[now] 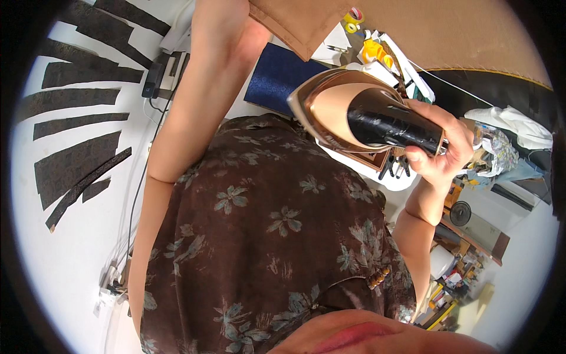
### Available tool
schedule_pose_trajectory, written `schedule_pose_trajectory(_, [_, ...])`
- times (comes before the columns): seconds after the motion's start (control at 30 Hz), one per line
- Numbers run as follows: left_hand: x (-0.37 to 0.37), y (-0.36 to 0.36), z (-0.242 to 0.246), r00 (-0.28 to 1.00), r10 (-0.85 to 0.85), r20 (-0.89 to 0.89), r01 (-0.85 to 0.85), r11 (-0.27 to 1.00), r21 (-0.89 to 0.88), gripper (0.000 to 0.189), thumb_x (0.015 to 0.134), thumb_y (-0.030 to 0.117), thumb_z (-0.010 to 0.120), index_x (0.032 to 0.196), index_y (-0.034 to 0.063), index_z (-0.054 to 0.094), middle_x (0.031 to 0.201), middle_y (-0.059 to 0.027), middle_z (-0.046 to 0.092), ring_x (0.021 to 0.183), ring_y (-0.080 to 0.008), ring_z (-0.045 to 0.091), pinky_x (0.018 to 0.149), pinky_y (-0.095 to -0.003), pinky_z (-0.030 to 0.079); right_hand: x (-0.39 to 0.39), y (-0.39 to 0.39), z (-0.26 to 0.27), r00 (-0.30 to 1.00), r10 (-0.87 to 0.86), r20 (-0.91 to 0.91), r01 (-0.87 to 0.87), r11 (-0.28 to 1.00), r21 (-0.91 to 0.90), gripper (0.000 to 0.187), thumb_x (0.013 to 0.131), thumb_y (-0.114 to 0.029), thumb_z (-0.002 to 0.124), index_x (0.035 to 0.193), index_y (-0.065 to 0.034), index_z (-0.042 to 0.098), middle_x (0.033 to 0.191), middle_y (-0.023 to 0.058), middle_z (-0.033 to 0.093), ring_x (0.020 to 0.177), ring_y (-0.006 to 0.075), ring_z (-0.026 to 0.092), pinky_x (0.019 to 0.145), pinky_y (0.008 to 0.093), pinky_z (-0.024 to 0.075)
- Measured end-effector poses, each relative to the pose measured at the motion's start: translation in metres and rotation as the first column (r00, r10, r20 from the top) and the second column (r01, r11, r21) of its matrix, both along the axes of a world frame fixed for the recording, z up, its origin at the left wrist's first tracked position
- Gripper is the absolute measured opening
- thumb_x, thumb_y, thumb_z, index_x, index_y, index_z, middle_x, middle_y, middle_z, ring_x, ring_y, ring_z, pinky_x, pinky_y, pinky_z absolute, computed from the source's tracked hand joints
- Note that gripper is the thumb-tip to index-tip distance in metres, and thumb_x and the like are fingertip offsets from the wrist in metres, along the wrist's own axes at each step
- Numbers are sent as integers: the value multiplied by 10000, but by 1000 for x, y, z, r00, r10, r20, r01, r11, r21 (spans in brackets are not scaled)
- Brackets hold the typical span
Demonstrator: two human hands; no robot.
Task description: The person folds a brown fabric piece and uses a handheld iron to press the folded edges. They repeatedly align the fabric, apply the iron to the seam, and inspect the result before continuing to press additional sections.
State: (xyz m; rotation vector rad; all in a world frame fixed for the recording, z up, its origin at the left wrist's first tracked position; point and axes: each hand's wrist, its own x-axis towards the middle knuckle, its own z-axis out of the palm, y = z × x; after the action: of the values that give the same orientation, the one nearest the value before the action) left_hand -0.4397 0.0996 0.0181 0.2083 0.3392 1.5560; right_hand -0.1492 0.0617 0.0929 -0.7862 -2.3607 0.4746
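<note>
My right hand [442, 146] is closed around the black handle of a clothes iron [334, 108] with a beige and copper-coloured body. The iron is raised in front of my chest, its pointed end towards the left. My left forearm [216, 75] runs up past the top edge, and the left hand is out of view. Beside that forearm, a brown panel with a folded edge [292, 22] reaches down from the top. Below it lies a dark blue patterned rectangular piece [278, 79], partly hidden behind the iron.
Tape rolls [353, 17], small snips [337, 48] and white scraps lie beyond the iron. Black clips [389, 168] sit beneath it. Dark patterned strips [75, 97] are spread on a white surface at left, near a cable. A brown sheet [464, 35] covers the top right.
</note>
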Motion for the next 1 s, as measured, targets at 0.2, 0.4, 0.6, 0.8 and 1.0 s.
schedule_pose_trajectory(0.2, [13,-6,20,963,191,-193,-207,976,-66,397,855,-43,513,1247,-85,467,1174,-191,582,1088,-316,586,984,-438,470,2,-14,11,960,-245,134,247,969,-6,453,720,-256,859,1058,5,706,626,-16,551,543,32,453,522,184,377])
schedule_pose_trajectory(0.4, [11,-11,13,955,191,-229,-197,980,-3,413,839,-48,538,1244,-83,470,1173,-184,581,1091,-303,588,981,-421,475,-17,-13,5,969,-203,140,207,978,-14,426,729,-233,853,1048,3,698,653,4,542,579,62,475,552,195,403])
schedule_pose_trajectory(0.6, [14,-10,0,999,45,-21,-46,999,-25,458,821,-42,575,1263,-84,462,1199,-189,580,1118,-312,582,996,-425,468,-10,-6,4,964,7,267,-38,993,112,571,725,-395,843,1032,57,678,879,142,724,703,198,695,643,287,543])
schedule_pose_trajectory(0.8, [-11,-3,-32,967,214,-136,-219,976,-16,391,862,-32,599,1244,-44,515,1223,-160,594,1154,-294,580,1043,-427,452,31,-3,-25,953,-189,-237,189,982,-24,608,747,-459,815,1050,53,692,948,145,728,729,175,688,678,252,538])
schedule_pose_trajectory(1.0, [-1,-19,-23,962,251,-103,-246,967,57,386,914,38,612,1278,-52,519,1274,-127,589,1198,-233,557,1075,-377,417,31,1,-55,479,-443,-758,240,896,-372,590,911,-464,641,1124,78,547,755,128,612,539,172,547,472,286,451])
